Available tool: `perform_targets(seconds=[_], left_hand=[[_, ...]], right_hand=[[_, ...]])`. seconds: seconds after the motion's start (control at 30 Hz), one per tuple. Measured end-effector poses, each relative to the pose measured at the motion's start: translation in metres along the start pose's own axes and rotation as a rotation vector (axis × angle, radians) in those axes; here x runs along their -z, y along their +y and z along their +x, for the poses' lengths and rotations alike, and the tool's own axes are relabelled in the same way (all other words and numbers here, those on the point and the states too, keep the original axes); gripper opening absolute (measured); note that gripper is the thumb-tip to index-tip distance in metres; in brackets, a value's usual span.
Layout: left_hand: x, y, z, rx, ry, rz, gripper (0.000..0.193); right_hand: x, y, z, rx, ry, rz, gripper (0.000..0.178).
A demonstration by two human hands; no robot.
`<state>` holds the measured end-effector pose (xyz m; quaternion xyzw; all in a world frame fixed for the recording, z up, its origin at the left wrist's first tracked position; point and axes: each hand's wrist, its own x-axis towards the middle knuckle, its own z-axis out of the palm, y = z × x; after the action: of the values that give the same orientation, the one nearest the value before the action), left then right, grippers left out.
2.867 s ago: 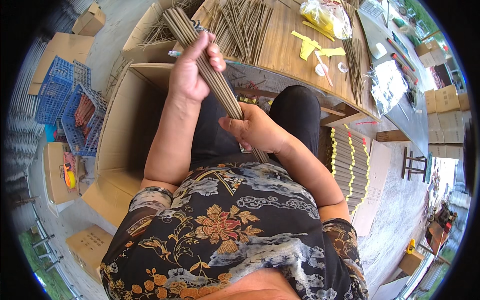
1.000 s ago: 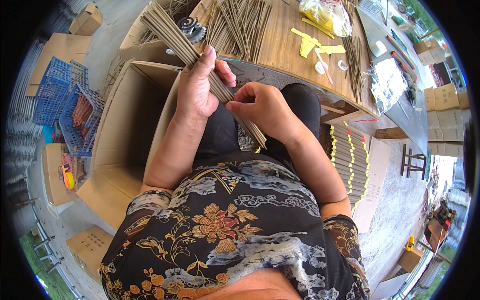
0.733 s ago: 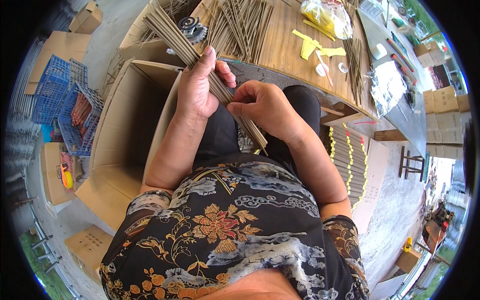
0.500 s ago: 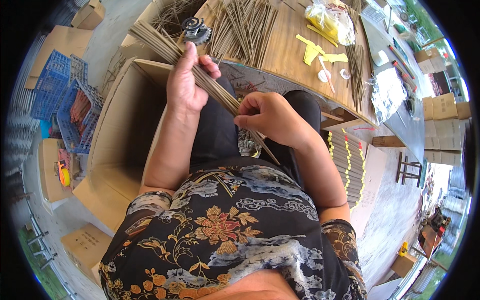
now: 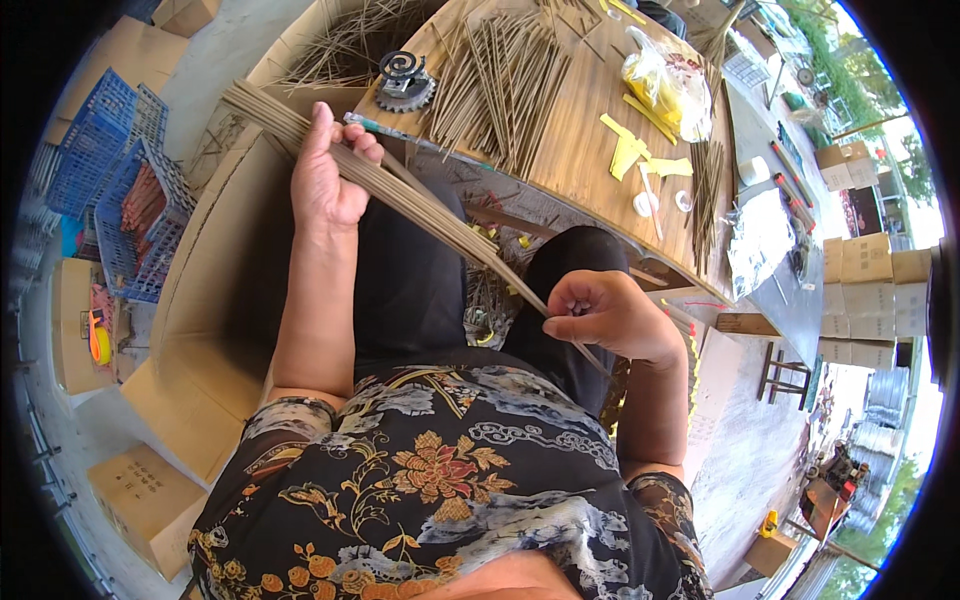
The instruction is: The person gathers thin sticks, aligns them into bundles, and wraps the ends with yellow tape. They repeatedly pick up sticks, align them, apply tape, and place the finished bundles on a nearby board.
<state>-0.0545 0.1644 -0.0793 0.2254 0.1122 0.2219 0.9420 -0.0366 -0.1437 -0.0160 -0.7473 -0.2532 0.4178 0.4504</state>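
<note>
A slanting bundle of thin brown incense sticks [image 5: 430, 212] lies across my left hand [image 5: 328, 175], its thick end pointing to the far left. The fingers of that hand curl round the bundle, thumb upright. Lower down, above my right knee, my right hand [image 5: 612, 312] is closed, with thumb and forefinger pinched on a few stick ends that stick out of the bundle. Their thin tips show below the thumb. The bundle hangs over my lap, apart from the table.
Loose sticks [image 5: 500, 85] cover part of the wooden table [image 5: 575, 145]. On it are a black coil on a holder [image 5: 405, 80], yellow strips [image 5: 625, 147] and a plastic bag [image 5: 667, 85]. An open carton [image 5: 215, 215] stands beside my left leg, blue crates [image 5: 150, 225] beyond it.
My right hand has slid right and nearer to me, drawing stick ends out from the bundle. The left hand has shifted a little left with the bundle. The view has moved slightly.
</note>
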Motion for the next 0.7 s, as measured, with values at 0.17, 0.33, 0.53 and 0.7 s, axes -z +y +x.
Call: perform_targets(seconds=[0.17, 0.33, 0.53, 0.7], left_hand=[[0.007, 0.000, 0.007, 0.076, -0.195, -0.083, 0.034], [-0.003, -0.013, 0.006, 0.154, -0.216, -0.145, 0.035], [-0.014, -0.025, 0.004, 0.212, -0.248, -0.111, 0.036], [-0.020, -0.029, -0.004, 0.169, -0.205, 0.047, 0.035]], right_hand=[[0.029, 0.008, 0.045, -0.007, 0.228, 0.242, 0.012], [0.069, 0.029, 0.135, -0.025, 0.361, 0.271, 0.016], [0.093, 0.025, 0.201, 0.034, 0.536, 0.189, 0.026], [0.013, -0.020, 0.138, 0.157, 0.244, 0.080, 0.042]])
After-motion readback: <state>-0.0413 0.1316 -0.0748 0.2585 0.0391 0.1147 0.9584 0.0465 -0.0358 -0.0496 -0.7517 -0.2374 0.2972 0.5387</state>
